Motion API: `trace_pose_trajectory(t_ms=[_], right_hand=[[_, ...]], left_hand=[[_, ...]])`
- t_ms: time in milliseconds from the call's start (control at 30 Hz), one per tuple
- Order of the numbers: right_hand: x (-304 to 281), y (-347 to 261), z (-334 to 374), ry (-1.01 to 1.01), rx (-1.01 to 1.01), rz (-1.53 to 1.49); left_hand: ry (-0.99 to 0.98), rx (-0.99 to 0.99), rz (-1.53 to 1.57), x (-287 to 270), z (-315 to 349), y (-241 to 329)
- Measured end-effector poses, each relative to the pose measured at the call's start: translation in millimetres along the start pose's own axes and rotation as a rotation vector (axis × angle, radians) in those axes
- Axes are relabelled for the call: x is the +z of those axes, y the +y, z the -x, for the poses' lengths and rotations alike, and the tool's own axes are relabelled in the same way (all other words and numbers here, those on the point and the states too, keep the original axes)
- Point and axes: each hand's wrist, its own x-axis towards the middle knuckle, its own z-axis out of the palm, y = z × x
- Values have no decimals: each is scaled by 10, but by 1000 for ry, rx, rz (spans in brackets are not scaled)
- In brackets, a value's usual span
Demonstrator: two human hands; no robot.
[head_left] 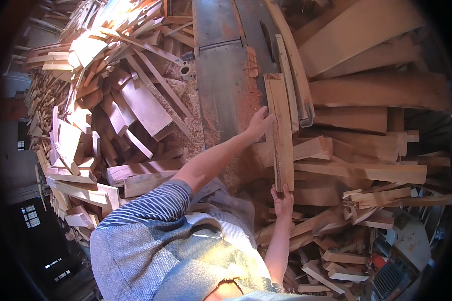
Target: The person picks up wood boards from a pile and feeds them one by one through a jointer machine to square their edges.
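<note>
A long, narrow wooden board (281, 135) lies lengthwise away from me, its far part on a grey metal machine table (218, 85) and its near end past the table. My left hand (260, 124) is closed against the board's left edge near the middle; some of its fingers are hidden. At the near end, my right hand (283, 201) holds the board from below, fingers curled up around the end. Just right of the board runs a straight wooden strip (284, 75). Reddish sawdust (248, 95) covers part of the table.
Left of the table, offcuts (143, 108) are heaped high. Wide planks (381, 90) are stacked on the right. A curved rail (298, 65) with a metal end borders the table. A grey motor-like machine (391, 276) stands at lower right among wood scraps.
</note>
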Motion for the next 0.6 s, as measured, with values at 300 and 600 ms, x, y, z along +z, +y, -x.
trace_pose_trajectory(t_ms=[300,600], right_hand=[[-317,-301,-89,119,-57,83],[203,-558,-547,145,16,347]], left_hand=[[-17,87,-46,605,120,11],[-3,136,121,406,-497,211]])
